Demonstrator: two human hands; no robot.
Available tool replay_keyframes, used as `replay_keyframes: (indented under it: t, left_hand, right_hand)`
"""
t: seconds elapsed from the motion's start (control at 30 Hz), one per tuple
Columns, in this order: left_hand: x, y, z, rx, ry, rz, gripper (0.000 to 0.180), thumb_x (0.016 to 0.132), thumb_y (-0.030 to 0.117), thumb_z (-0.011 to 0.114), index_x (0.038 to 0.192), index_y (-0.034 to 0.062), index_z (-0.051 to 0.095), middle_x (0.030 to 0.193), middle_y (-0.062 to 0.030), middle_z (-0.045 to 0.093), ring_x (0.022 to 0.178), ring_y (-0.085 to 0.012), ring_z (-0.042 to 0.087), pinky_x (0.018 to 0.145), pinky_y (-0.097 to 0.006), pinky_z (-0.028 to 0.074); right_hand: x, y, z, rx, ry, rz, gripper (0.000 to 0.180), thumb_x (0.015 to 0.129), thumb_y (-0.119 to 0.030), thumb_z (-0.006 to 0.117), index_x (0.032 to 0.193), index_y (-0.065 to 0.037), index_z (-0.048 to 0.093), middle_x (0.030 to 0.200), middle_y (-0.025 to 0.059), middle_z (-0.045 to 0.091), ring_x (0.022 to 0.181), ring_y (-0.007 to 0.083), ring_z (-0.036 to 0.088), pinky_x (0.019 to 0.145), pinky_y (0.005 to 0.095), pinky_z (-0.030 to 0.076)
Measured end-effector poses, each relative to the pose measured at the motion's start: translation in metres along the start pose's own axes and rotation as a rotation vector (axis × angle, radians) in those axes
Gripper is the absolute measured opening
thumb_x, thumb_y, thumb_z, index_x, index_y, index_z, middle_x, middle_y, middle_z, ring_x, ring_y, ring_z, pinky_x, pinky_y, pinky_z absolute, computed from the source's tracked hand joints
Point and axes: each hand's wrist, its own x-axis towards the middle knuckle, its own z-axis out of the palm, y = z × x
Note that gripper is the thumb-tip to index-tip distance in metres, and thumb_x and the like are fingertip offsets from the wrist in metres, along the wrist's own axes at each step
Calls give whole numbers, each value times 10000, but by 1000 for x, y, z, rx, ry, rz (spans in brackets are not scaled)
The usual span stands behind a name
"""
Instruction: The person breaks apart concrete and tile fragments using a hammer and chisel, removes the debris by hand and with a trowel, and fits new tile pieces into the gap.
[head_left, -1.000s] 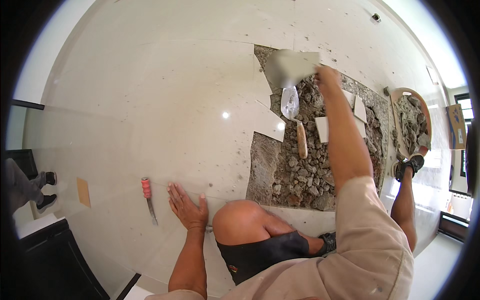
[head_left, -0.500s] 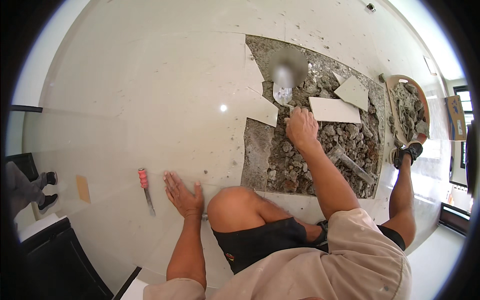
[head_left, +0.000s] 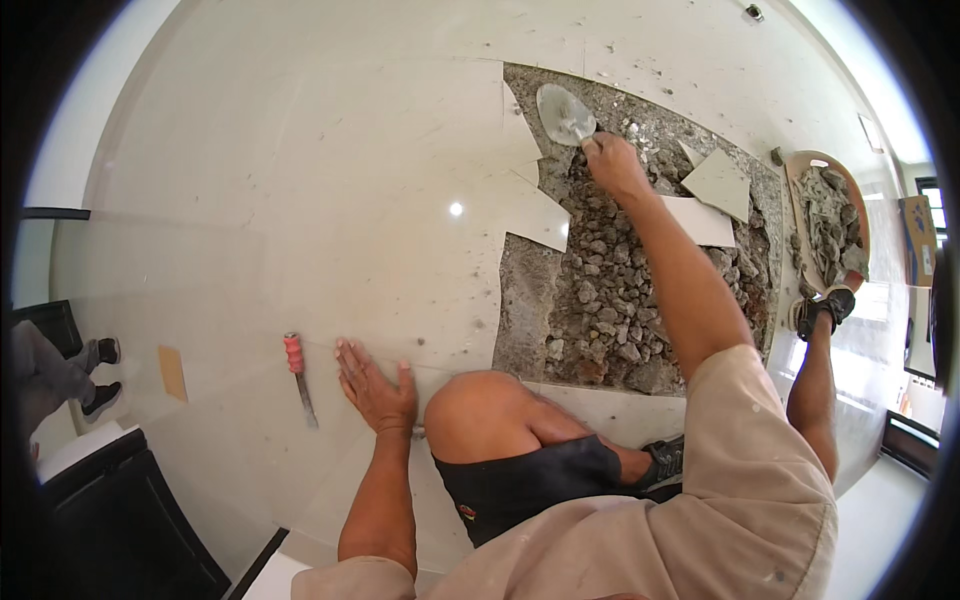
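My right hand [head_left: 612,165] reaches far out over a broken-open patch of floor [head_left: 610,300] filled with grey rubble and grips the handle of a grey metal trowel [head_left: 563,113], whose blade lies at the patch's far left corner. My left hand [head_left: 375,385] rests flat with spread fingers on the glossy white floor tiles [head_left: 300,200], beside my bent knee. A chisel with a red handle [head_left: 298,375] lies on the tiles just left of that hand.
Two loose pale tile pieces [head_left: 715,180] lie on the rubble. A round pan of rubble [head_left: 830,215] stands at the right, near my shoe [head_left: 822,308]. Another person's legs and shoes [head_left: 60,370] show at the left edge, above dark furniture [head_left: 110,520].
My right hand drew back toward me over the rubble, then stretched out again to the far corner with the trowel. My left hand stayed flat on the tiles.
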Motion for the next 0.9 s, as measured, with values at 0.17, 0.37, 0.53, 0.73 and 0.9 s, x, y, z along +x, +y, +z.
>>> replay_keyframes:
  t: [0.17, 0.37, 0.53, 0.73, 0.9]
  left_hand:
    - [0, -5, -1, 29, 12, 3, 925, 949, 461, 589, 1639, -10, 191, 1733, -198, 164, 1605, -368, 135, 1278, -526, 129]
    - [1, -4, -3, 49, -37, -36, 939, 949, 462, 595, 1640, -14, 174, 1736, -202, 150, 1606, -369, 129, 1281, -522, 112]
    - [-1, 0, -1, 17, -16, 4, 928, 949, 452, 592, 1635, -23, 186, 1733, -214, 150, 1606, -372, 127, 1282, -524, 107]
    - [2, -4, 2, 54, 6, 8, 907, 959, 449, 576, 1636, -16, 191, 1734, -208, 151, 1607, -369, 124, 1283, -526, 102]
    - [1, -1, -1, 30, 6, -3, 906, 954, 437, 584, 1638, -8, 192, 1739, -193, 143, 1611, -356, 116, 1285, -521, 101]
  right_hand:
    - [-3, -39, -8, -58, -235, 87, 397, 1023, -293, 512, 1164, 44, 668, 1077, 330, 705, 1036, 478, 697, 943, 543, 550]
    - [-33, -38, -4, 130, -196, 56, 384, 1023, -295, 531, 1062, 56, 683, 948, 317, 708, 893, 480, 712, 827, 552, 554]
    - [-40, -13, 1, 201, -197, 72, 401, 1032, -313, 575, 1184, 46, 667, 906, 243, 726, 897, 364, 718, 882, 508, 533]
    - [-22, -33, 18, 195, -223, 78, 381, 1009, -295, 571, 1181, 31, 667, 900, 301, 714, 778, 447, 723, 675, 512, 587]
    - [-37, -29, -6, 499, -369, 238, 394, 1036, -340, 574, 1184, 13, 669, 748, 110, 624, 567, 200, 612, 461, 370, 485]
